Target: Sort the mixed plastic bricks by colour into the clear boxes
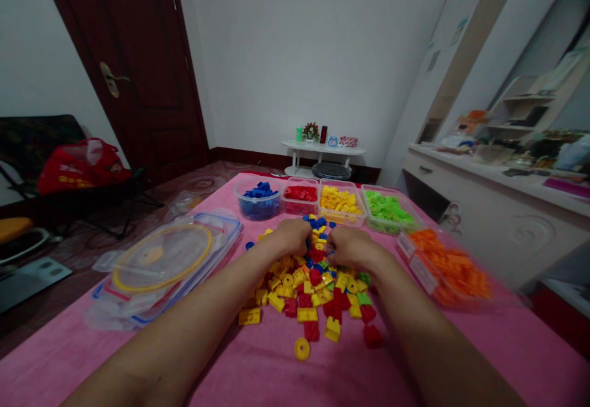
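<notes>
A loose pile of mixed toy building blocks [307, 315], mostly yellow and red with some blue, green and orange, spreads over the pink cloth. My left hand [295, 236] is closed at the pile's far left side, knuckles up. Across from it, my right hand [348, 247] is curled with its fingertips down among the pieces. Specks of blue show beside the fingertips of both hands, but whether they are held or lie behind cannot be told. Behind the hands stand a round tub of blue blocks [260, 192] and boxes of red blocks [300, 193] and yellow blocks [340, 200].
Further right are boxes of green blocks [388, 209] and orange blocks [449, 265]. Stacked clear lids [161, 259] lie on the left of the pink-covered table [276, 376]. A white dresser [488, 192] stands to the right, and a low white side table [325, 147] is beyond.
</notes>
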Demonstrator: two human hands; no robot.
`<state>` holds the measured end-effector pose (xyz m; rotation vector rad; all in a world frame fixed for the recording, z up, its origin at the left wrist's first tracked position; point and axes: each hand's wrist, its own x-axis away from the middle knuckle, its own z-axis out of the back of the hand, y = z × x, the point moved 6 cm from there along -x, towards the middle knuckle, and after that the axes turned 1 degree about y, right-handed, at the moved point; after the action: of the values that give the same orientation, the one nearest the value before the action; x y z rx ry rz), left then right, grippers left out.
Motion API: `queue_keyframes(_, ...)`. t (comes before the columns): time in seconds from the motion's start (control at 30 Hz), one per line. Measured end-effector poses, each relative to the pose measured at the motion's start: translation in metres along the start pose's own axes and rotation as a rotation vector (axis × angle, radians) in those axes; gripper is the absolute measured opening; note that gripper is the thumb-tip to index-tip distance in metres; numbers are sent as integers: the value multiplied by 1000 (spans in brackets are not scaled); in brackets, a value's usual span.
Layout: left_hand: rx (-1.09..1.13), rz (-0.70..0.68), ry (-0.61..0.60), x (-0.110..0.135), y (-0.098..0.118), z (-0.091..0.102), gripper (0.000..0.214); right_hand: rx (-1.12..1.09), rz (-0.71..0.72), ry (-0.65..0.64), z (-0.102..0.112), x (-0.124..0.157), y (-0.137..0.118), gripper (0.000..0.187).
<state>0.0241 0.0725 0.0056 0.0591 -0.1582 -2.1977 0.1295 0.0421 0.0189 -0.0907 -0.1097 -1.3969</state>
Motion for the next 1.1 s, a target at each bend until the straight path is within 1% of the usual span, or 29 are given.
queue_keyframes(0.1,-4,7,10,0,0,0,30,-8,54,-17,-5,-2,-1,13)
queue_keyframes(0.17,-3,-20,31,0,-1,2,28,-32,64,-28,-6,-2,0,15)
queue_keyframes(0.23,24,-41,78,-1,-3,6,25,-60,58,-60,-4,-1,3,18)
queue_keyframes(0.27,59,-48,122,-2,-5,9,25,-73,61,-77,-2,0,6,19)
queue_keyframes(0.33,201,-53,230,-5,-8,15,23,-99,61,-83,5,2,14,16)
queue_keyframes(0.37,324,-50,276,-7,-9,17,21,-112,59,-74,10,3,19,14)
queue_keyframes(0.4,496,-37,296,-9,-10,18,19,-131,56,-52,15,3,24,11)
queue_keyframes(0.43,713,-11,280,-11,-11,15,17,-156,52,-21,20,2,29,9)
queue_keyframes(0.47,961,31,235,-13,-10,11,15,-186,51,17,26,2,33,8)
queue_keyframes(0.53,1457,143,79,-16,-4,-3,12,-253,55,127,37,0,36,9)
queue_keyframes(0.6,1825,238,-107,-16,7,-14,15,-307,62,273,47,0,34,13)
queue_keyframes(0.67,2055,262,-243,-14,17,-19,23,-364,96,395,53,1,25,18)
queue_keyframes(0.7,2143,246,-289,-14,20,-19,28,-396,130,425,54,2,19,20)
queue_keyframes(0.77,2263,187,-338,-13,24,-18,31,-461,201,441,54,3,7,26)
queue_keyframes(0.87,2319,121,-379,-15,25,-18,30,-523,225,483,55,4,5,28)
queue_keyframes(0.93,2267,141,-358,-17,22,-21,28,-506,207,513,58,5,13,25)
queue_keyframes(0.97,2215,169,-328,-17,19,-22,26,-467,192,502,59,4,17,22)
queue_keyframes(1.0,2139,202,-280,-18,15,-22,25,-408,166,474,58,3,22,18)
queue_keyframes(1.03,2034,233,-206,-18,9,-21,24,-338,126,432,55,1,27,15)
queue_keyframes(1.1,1711,247,-34,-16,-4,-14,21,-204,26,314,44,-3,38,11)
